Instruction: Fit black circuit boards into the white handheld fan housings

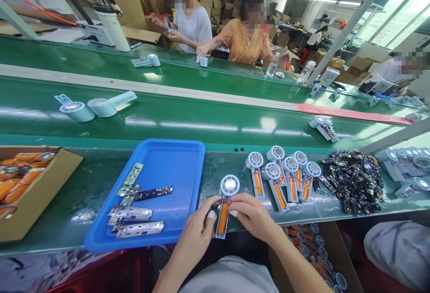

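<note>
On the green worktop (83, 194) beside a conveyor line, the left hand (196, 234) and right hand (251, 214) are both pinching a half-assembled fan unit (225, 208) flat, fingers closed on its edges, apparently steadying its orange battery.

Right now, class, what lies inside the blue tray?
The blue tray holds several metal strips and one dark circuit board, heaped at its left. Whatever lies beneath that overlapping heap is hidden.
</note>
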Motion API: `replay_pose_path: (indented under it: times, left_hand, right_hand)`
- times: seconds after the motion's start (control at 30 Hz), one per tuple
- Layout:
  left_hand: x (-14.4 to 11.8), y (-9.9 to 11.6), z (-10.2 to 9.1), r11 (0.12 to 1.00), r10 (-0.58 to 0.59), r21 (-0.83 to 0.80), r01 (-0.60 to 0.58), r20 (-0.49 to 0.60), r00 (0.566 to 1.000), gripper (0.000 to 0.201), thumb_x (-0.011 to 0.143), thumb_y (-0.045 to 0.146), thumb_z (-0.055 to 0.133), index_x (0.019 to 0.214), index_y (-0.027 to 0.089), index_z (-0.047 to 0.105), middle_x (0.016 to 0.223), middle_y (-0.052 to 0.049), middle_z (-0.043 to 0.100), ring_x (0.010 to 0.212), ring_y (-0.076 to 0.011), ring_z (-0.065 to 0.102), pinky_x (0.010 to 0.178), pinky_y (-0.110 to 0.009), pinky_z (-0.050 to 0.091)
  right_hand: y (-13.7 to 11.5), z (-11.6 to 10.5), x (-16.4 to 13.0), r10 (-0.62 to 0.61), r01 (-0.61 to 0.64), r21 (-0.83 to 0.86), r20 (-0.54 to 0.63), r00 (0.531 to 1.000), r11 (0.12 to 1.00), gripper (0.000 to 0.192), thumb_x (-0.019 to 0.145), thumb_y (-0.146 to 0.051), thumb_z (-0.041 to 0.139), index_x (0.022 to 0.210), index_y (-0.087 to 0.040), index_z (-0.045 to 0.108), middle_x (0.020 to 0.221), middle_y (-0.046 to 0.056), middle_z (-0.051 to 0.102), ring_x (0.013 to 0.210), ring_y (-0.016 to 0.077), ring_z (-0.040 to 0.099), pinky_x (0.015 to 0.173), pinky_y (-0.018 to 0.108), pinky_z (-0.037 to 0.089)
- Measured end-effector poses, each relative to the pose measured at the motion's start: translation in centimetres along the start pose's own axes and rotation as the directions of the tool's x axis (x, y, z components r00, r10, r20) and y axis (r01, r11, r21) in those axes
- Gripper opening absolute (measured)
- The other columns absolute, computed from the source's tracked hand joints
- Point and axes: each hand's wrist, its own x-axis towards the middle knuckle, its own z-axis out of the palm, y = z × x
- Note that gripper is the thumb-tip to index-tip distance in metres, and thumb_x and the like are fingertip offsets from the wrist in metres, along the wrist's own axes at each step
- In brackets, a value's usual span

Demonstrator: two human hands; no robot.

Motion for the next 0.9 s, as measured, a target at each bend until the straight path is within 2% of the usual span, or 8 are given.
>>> replay_pose_path:
  times: [0.07, 0.17, 0.3, 0.47, 0.53, 0.6, 0.7, 0.9]
  left_hand:
    - [-0.1, -0.1, 0.0, 0.999, 0.043, 0.004, -0.043, -0.049, 0.998, 0.043, 0.090, 0.026, 0.043, 0.126, 0.022, 0.066, 0.073, -0.002, 0.072, 0.061, -0.0191, 0.067, 0.067, -0.031, 0.057]
    - [-0.2, -0.2, 0.0, 0.998, 0.067, 0.004, -0.066, -0.076, 0.995, 0.042, 0.088, 0.024, 0.045, 0.123, 0.024, 0.069, 0.079, -0.003, 0.074, 0.066, -0.0196, 0.068, 0.069, -0.031, 0.058]
    - [-0.1, 0.1, -0.1, 0.997, 0.078, 0.013, -0.078, -0.021, 0.997, 0.046, 0.088, 0.020, 0.039, 0.122, 0.022, 0.069, 0.080, -0.004, 0.074, 0.057, -0.0170, 0.065, 0.061, -0.029, 0.057]
    - [-0.4, 0.4, -0.2, 0.979, 0.152, 0.136, -0.149, -0.015, 0.988, 0.047, 0.085, 0.019, 0.036, 0.112, 0.025, 0.074, 0.094, -0.007, 0.073, 0.065, -0.0181, 0.069, 0.067, -0.031, 0.058]
    - [-0.5, 0.5, -0.2, 0.990, 0.103, 0.093, -0.101, -0.013, 0.995, 0.045, 0.087, 0.022, 0.037, 0.115, 0.023, 0.072, 0.092, -0.007, 0.073, 0.065, -0.0190, 0.069, 0.068, -0.032, 0.058]
    - [-0.5, 0.5, -0.2, 0.999, -0.009, -0.039, 0.009, -0.003, 1.000, 0.046, 0.089, 0.029, 0.040, 0.126, 0.020, 0.065, 0.093, -0.008, 0.073, 0.065, -0.0194, 0.070, 0.064, -0.032, 0.059]
    - [-0.3, 0.4, -0.2, 0.955, -0.166, -0.248, 0.165, 0.017, 0.986, 0.055, 0.088, 0.039, 0.047, 0.138, 0.016, 0.050, 0.103, -0.011, 0.074, 0.066, -0.0200, 0.072, 0.059, -0.033, 0.060]
    - [-0.3, 0.0, 0.2, 0.928, -0.193, -0.327, 0.179, -0.012, 0.981, 0.051, 0.085, 0.044, 0.053, 0.127, 0.016, 0.055, 0.108, -0.013, 0.075, 0.078, -0.0225, 0.075, 0.073, -0.038, 0.063]
  right_hand:
    - [-0.2, 0.1, 0.6, 0.045, -0.041, 0.042, -0.092, 0.995, 0.998, 0.024, 0.100, -0.014, 0.051, 0.111, -0.024, 0.071, 0.100, 0.007, 0.071, 0.092, 0.0176, 0.069, 0.080, 0.030, 0.058]
    - [-0.4, 0.3, 1.4, 0.056, -0.055, 0.008, -0.205, 0.977, 0.998, 0.025, 0.099, -0.013, 0.050, 0.107, -0.022, 0.072, 0.106, 0.010, 0.068, 0.090, 0.0178, 0.068, 0.076, 0.030, 0.058]
    - [-0.8, 0.8, 2.2, 0.074, -0.065, 0.050, -0.193, 0.978, 0.997, 0.022, 0.099, -0.016, 0.052, 0.108, -0.022, 0.071, 0.099, 0.008, 0.072, 0.089, 0.0177, 0.069, 0.079, 0.029, 0.058]
    - [-1.9, 1.4, 2.9, 0.242, -0.213, 0.172, -0.169, 0.955, 0.962, 0.013, 0.094, -0.017, 0.059, 0.095, -0.021, 0.071, 0.084, 0.004, 0.072, 0.073, 0.0156, 0.066, 0.069, 0.026, 0.055]
    - [-2.2, 1.3, 3.1, 0.232, -0.204, 0.199, -0.132, 0.964, 0.959, 0.017, 0.094, -0.014, 0.057, 0.098, -0.021, 0.072, 0.092, 0.005, 0.074, 0.083, 0.0170, 0.069, 0.077, 0.027, 0.056]
    - [-2.3, 1.1, 3.1, 0.213, -0.189, 0.213, -0.099, 0.972, 0.959, 0.023, 0.095, -0.012, 0.053, 0.105, -0.021, 0.072, 0.100, 0.007, 0.074, 0.094, 0.0180, 0.070, 0.084, 0.029, 0.056]
    - [-2.5, 0.8, 3.1, 0.266, -0.243, 0.199, -0.096, 0.959, 0.949, 0.024, 0.093, -0.010, 0.056, 0.106, -0.022, 0.072, 0.099, 0.005, 0.076, 0.090, 0.0176, 0.071, 0.083, 0.028, 0.056]
    - [-3.1, 0.9, 2.8, 0.280, -0.274, 0.083, -0.071, 0.958, 0.958, 0.023, 0.092, -0.007, 0.054, 0.097, -0.020, 0.073, 0.092, 0.005, 0.071, 0.086, 0.0174, 0.068, 0.079, 0.028, 0.055]
